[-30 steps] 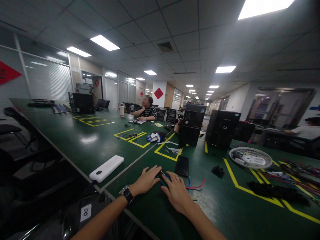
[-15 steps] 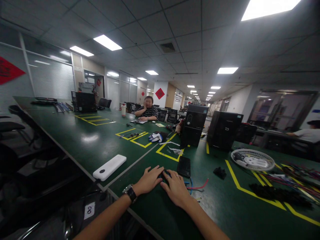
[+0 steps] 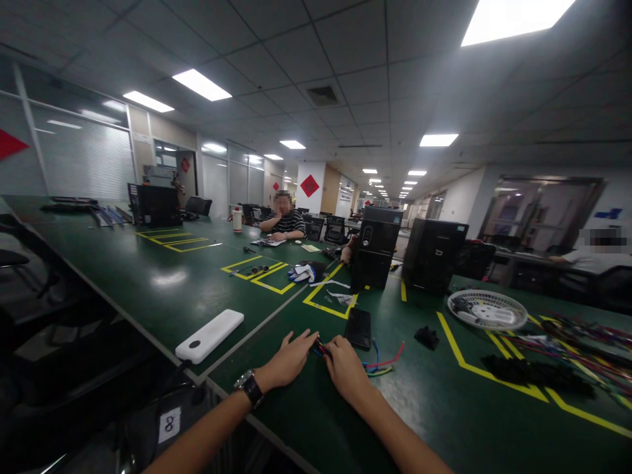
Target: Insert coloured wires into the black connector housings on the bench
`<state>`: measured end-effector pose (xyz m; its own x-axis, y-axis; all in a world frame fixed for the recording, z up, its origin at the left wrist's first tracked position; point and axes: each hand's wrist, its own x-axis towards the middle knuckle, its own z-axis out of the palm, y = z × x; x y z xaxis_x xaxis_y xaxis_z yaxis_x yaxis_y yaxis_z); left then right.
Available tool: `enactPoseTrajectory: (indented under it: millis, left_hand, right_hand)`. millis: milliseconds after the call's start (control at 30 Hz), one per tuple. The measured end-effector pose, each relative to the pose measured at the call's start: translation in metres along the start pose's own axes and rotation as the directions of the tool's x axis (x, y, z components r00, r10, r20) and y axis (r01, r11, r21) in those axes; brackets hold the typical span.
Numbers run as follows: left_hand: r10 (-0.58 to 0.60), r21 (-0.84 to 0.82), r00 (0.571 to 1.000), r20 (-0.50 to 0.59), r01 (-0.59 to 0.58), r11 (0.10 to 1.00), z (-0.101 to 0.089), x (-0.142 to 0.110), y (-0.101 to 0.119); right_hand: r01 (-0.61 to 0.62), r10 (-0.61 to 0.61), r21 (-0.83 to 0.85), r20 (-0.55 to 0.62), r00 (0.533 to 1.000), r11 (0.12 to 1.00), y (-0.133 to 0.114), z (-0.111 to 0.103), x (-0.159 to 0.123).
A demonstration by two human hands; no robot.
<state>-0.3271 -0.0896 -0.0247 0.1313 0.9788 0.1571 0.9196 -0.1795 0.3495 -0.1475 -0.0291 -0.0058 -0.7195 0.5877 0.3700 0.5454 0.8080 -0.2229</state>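
Observation:
A thin bundle of coloured wires [image 3: 320,347] runs between my hands, low over the green table. My left hand [image 3: 291,361], with a watch on the wrist, pinches the bundle's left end at the fingertips; its outer fingers are stretched out. My right hand [image 3: 347,370] is closed round the bundle, fingers curled in. Loose red, blue and yellow-green wire ends [image 3: 388,359] stick out to the right beyond it. Just past my right hand lies a flat black phone-like slab [image 3: 358,328]. My fingers hide most of the bundle's middle.
A white power bank [image 3: 210,336] lies at left near the table edge. Gloves [image 3: 307,272], two black computer towers [image 3: 379,247] and a white round basket [image 3: 487,309] stand farther off. More wires [image 3: 577,349] lie at right. A person [image 3: 284,224] sits across the table.
My right hand has drawn slightly away from my left, its fingers curling in, and the wires between them now show. A yellow-green wire end shows more at right. The view has shifted slightly.

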Motion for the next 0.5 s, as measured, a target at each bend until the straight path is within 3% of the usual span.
enactPoseTrajectory:
  millis: [100, 233, 367, 500]
  left_hand:
    - [0.009, -0.004, 1.000, 0.022, -0.009, 1.000, 0.001, -0.007, 0.014]
    - [0.072, -0.026, 0.994, 0.076, -0.071, 0.997, 0.000, -0.020, 0.053]
    - [0.218, -0.096, 0.968, 0.128, -0.206, 0.974, -0.004, -0.024, 0.100]
    - [0.311, -0.201, 0.949, 0.042, -0.297, 0.934, -0.001, -0.008, 0.127]
  right_hand:
    - [-0.001, 0.000, 0.038, 0.016, 1.000, 0.999, 0.008, -0.004, -0.010]
    - [-0.003, -0.002, 0.104, 0.047, 0.999, 0.995, 0.026, -0.013, -0.046]
    - [-0.014, 0.005, 0.143, 0.064, 0.998, 0.990, 0.057, -0.032, -0.107]
    - [-0.091, 0.085, 0.160, 0.047, 0.995, 0.983, 0.094, -0.072, -0.181]
